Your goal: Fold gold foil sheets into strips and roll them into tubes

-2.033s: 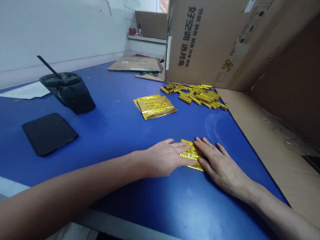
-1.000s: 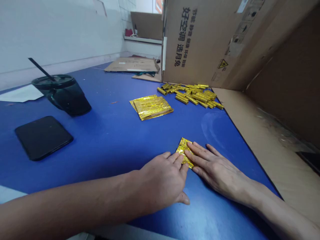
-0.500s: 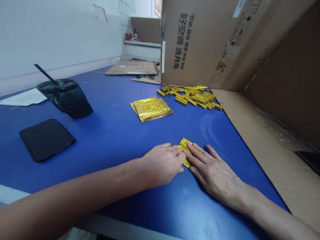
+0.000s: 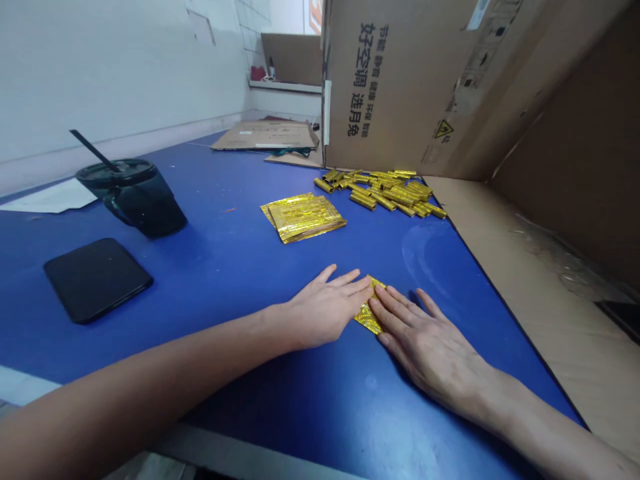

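A small folded sheet of gold foil paper [image 4: 367,316] lies on the blue table [image 4: 225,267] between my hands. My left hand [image 4: 323,309] lies flat with fingers stretched, its fingertips pressing on the sheet's left part. My right hand [image 4: 425,343] also lies flat, fingers spread, its fingertips on the sheet's right edge. Most of the sheet is hidden under the fingers. Farther back sit a stack of flat gold sheets [image 4: 303,216] and a heap of rolled gold pieces [image 4: 387,191].
A dark cup with a straw [image 4: 133,197] and a black phone [image 4: 97,279] stand at the left. A big cardboard box [image 4: 425,80] rises at the back, with flat cardboard [image 4: 530,267] along the right. White paper [image 4: 55,198] lies far left.
Both hands have kept sliding and pressing over the gold sheet, which now shows smaller than two seconds ago. My left hand has stretched flat and slid slightly away from me.
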Motion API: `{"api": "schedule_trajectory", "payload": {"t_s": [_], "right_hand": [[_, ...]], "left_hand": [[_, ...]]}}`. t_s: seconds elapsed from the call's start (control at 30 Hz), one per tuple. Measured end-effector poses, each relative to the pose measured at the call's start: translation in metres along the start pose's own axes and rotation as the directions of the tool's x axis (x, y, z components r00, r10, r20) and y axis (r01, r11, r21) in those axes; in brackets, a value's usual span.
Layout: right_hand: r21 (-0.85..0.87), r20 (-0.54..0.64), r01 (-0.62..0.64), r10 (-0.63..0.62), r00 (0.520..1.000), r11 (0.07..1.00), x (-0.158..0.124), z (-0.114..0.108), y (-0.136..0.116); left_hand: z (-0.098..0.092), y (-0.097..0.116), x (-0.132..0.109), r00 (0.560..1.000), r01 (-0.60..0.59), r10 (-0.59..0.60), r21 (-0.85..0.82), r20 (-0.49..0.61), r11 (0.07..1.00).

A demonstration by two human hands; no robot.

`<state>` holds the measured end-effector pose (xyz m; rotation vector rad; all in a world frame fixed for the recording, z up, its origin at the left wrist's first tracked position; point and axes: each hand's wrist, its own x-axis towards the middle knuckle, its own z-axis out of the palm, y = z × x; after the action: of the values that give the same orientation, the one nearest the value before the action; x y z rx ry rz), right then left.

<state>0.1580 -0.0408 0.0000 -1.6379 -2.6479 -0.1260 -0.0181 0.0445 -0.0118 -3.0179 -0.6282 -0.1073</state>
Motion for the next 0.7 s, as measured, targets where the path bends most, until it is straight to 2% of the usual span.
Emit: {"api": "schedule_trajectory", "payload": {"t_s": [0.1, 0.27, 0.43, 0.53, 0.7], "right_hand": [[0.009, 0.005, 0.011, -0.011, 1.0, 1.0, -0.002, -0.003, 0.005], [0.065, -0.007, 0.013, -0.013, 1.0, 0.998, -0.004, -0.007, 0.014], [0.1, -0.062, -0.057, 0.063, 0.996, 0.993, -0.002, -0.001, 0.018], [0.109, -0.089, -0.084, 0.094, 0.992, 0.991, -0.001, 0.003, 0.019], [0.13, -0.067, -0.116, 0.125, 0.99, 0.985, -0.001, 0.006, 0.019]], "left_hand": [[-0.002, 0.0, 0.0, 0.999, 0.025, -0.026, 0.018, 0.02, 1.0], [-0.003, 0.004, 0.0, 0.998, 0.043, -0.042, 0.044, -0.042, 0.998], [-0.002, 0.01, -0.001, 0.988, 0.073, -0.064, 0.06, -0.138, 0.996], [-0.004, 0.012, -0.002, 0.985, 0.081, -0.072, 0.054, -0.159, 0.995], [-0.006, 0.011, 0.0, 0.982, 0.067, -0.062, 0.024, -0.178, 0.997]]}}
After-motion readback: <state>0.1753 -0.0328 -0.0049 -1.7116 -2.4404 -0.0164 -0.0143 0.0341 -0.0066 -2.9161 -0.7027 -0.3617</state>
